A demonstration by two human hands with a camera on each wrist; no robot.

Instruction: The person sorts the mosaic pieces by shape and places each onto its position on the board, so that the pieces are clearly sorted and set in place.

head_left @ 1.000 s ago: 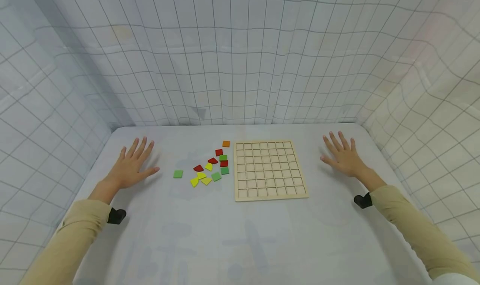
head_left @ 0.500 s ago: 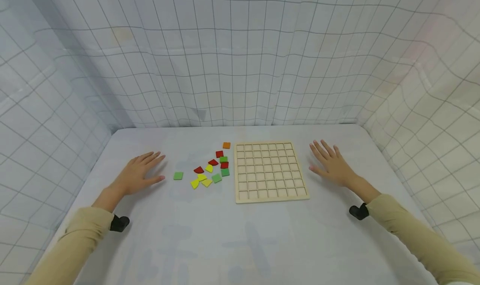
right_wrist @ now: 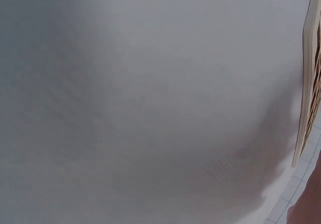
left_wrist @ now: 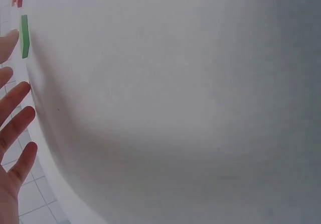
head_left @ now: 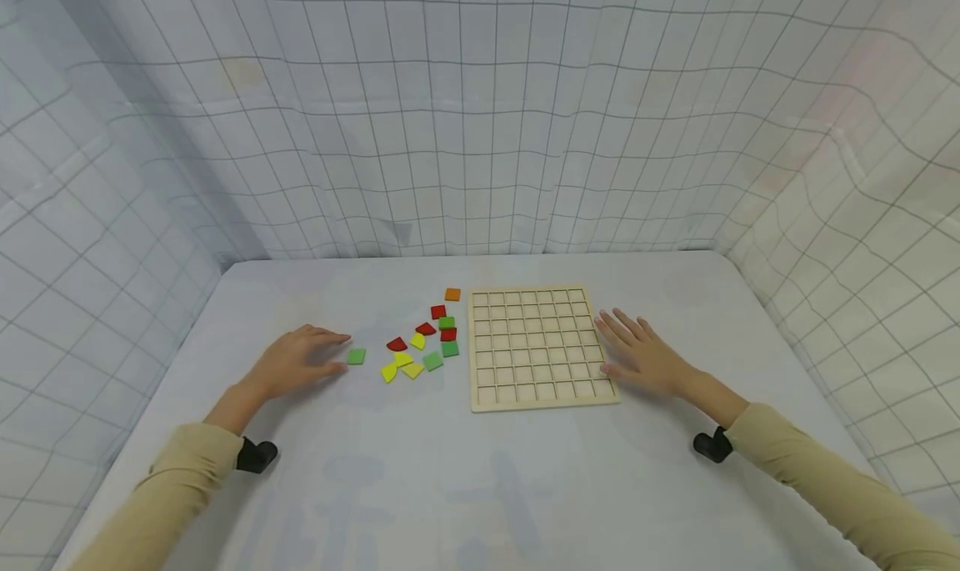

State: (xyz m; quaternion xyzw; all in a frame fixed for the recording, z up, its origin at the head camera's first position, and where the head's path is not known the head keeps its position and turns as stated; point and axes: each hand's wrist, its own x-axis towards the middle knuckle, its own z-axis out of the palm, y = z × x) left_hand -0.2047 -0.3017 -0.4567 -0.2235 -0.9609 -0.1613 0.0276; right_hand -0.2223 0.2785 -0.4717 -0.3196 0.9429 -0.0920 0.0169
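In the head view my left hand (head_left: 294, 363) is just left of a light green square tile (head_left: 356, 356), its thumb and fingers apart with the tile just beyond their tips. The left wrist view shows that green tile (left_wrist: 24, 36) close to a fingertip; whether they touch I cannot tell. My right hand (head_left: 647, 361), fingers extended, has its tips at the right edge of a pale wooden grid board (head_left: 536, 348). It holds nothing. Only a sliver of the right hand (right_wrist: 307, 199) and the board's side (right_wrist: 306, 73) enter the right wrist view.
Between left hand and board lie several loose flat pieces: yellow quarter-round ones (head_left: 403, 359), red ones (head_left: 397, 344), green squares (head_left: 432, 360) and an orange square (head_left: 453, 294). A white table (head_left: 562, 488) carries everything. Grid-patterned curtains (head_left: 480, 137) enclose its back and sides.
My left hand has moved right and nearer to me, up to the light green tile, its fingers drawing together. My right hand has moved left to the board's edge. Tiles and board stay put.
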